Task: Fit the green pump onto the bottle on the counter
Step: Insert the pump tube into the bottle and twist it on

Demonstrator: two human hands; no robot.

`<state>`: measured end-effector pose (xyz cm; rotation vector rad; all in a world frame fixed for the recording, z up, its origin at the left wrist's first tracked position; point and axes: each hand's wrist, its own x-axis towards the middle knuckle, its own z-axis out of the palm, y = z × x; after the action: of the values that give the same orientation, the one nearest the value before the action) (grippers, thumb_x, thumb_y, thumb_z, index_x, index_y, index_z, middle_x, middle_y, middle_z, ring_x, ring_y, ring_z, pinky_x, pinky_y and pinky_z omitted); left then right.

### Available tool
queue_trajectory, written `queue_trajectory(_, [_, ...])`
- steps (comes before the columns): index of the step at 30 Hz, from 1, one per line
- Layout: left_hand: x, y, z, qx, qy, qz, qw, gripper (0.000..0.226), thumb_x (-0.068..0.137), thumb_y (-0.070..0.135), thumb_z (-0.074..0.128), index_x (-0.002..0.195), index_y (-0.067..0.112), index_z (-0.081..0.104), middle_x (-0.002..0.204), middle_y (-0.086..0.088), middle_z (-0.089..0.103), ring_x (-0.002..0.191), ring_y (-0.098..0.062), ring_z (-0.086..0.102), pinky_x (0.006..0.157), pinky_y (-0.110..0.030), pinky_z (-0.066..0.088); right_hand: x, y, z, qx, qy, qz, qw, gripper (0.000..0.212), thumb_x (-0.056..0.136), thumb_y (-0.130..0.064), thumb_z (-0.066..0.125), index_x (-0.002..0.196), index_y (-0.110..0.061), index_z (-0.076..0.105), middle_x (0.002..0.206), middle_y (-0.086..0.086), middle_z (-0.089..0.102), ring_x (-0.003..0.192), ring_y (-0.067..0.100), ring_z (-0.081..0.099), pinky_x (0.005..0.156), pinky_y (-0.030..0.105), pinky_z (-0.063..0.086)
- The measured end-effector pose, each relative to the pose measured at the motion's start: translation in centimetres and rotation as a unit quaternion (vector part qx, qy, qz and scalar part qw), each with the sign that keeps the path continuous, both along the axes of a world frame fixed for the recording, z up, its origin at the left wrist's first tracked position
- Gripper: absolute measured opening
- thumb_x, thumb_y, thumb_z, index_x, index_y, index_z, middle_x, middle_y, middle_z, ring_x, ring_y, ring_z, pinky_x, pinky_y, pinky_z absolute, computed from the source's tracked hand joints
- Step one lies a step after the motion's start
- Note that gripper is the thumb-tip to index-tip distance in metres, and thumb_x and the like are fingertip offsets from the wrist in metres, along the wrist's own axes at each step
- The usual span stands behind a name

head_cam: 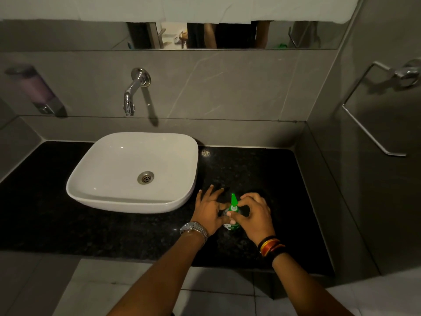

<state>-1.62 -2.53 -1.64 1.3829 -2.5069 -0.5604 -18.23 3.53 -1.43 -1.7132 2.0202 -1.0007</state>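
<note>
Most of the bottle [230,225] is hidden beneath both hands; only a sliver of its green-and-white body shows between the thumbs, and any label writing on it is too small and dim to read. It stands upright on the black granite counter [262,179], just right of the white vessel basin [134,172]. The green pump [233,202] sits at the bottle's top with its nozzle pointing away from the person, though whether its collar is fully seated cannot be told. The right hand [256,215] pinches the pump's collar with curled thumb and fingers. The left hand [210,210] steadies the bottle with its thumb and forefinger, the other fingers spread and lifted above the counter. A metal wristwatch [193,229] circles the left wrist, red and black thread bands [271,246] the right. Behind, a chrome wall tap [134,90] overhangs the basin, a wall soap dispenser [36,90] hangs at left, blurred, and a chrome towel ring [373,106] is cut off at the right edge.
</note>
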Motion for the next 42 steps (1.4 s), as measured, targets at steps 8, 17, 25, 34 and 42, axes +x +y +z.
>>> queue_trajectory(8, [0.0, -0.2, -0.2, -0.006, 0.016, 0.002, 1.0, 0.045, 0.076, 0.062, 0.07, 0.116, 0.041, 0.07, 0.162, 0.0, 0.031, 0.153, -0.03, 0.008, 0.121, -0.056, -0.005, -0.3, 0.0, -0.4, 0.006, -0.048, 0.041, 0.998, 0.029, 0.076, -0.039, 0.079, 0.1, -0.023, 0.074, 0.124, -0.009, 0.056, 0.116, 0.01, 0.052, 0.1, 0.036, 0.049])
queue_trajectory(17, [0.1, -0.5, -0.6, -0.007, 0.021, 0.003, 1.0, 0.043, 0.075, 0.061, 0.07, 0.113, 0.04, 0.071, 0.162, 0.0, 0.029, 0.154, -0.03, 0.007, 0.121, -0.057, -0.005, -0.3, -0.3, -0.4, 0.038, -0.13, 0.029, 0.99, 0.042, 0.071, -0.042, 0.084, 0.108, -0.027, 0.071, 0.128, -0.013, 0.052, 0.123, 0.011, 0.05, 0.105, 0.031, 0.045])
queue_trajectory(25, [0.1, -0.7, -0.8, -0.003, 0.02, 0.003, 1.0, 0.043, 0.075, 0.063, 0.07, 0.114, 0.044, 0.07, 0.162, 0.001, 0.029, 0.154, -0.029, 0.006, 0.122, -0.057, -0.005, -0.1, -1.0, -0.2, 0.035, -0.099, -0.007, 0.994, 0.042, 0.059, -0.047, 0.088, 0.083, -0.024, 0.064, 0.109, -0.009, 0.056, 0.106, 0.012, 0.056, 0.089, 0.031, 0.05])
queue_trajectory(34, [0.1, -0.5, -0.4, 0.001, 0.026, 0.004, 1.0, 0.041, 0.076, 0.058, 0.071, 0.112, 0.038, 0.073, 0.161, 0.0, 0.033, 0.154, -0.029, 0.008, 0.122, -0.056, -0.005, 0.0, -0.9, 0.3, 0.034, -0.008, -0.01, 0.999, 0.041, 0.059, -0.055, 0.083, 0.076, -0.029, 0.057, 0.1, -0.009, 0.06, 0.095, 0.014, 0.056, 0.084, 0.037, 0.049])
queue_trajectory(42, [0.0, -0.3, 0.0, 0.0, 0.012, 0.011, 1.0, 0.042, 0.077, 0.062, 0.07, 0.111, 0.037, 0.074, 0.161, 0.002, 0.033, 0.154, -0.027, 0.008, 0.122, -0.057, -0.004, -0.4, -0.7, 0.0, 0.021, -0.018, 0.042, 0.999, 0.028, 0.073, -0.046, 0.08, 0.089, -0.025, 0.072, 0.124, -0.009, 0.061, 0.112, 0.014, 0.054, 0.098, 0.035, 0.046])
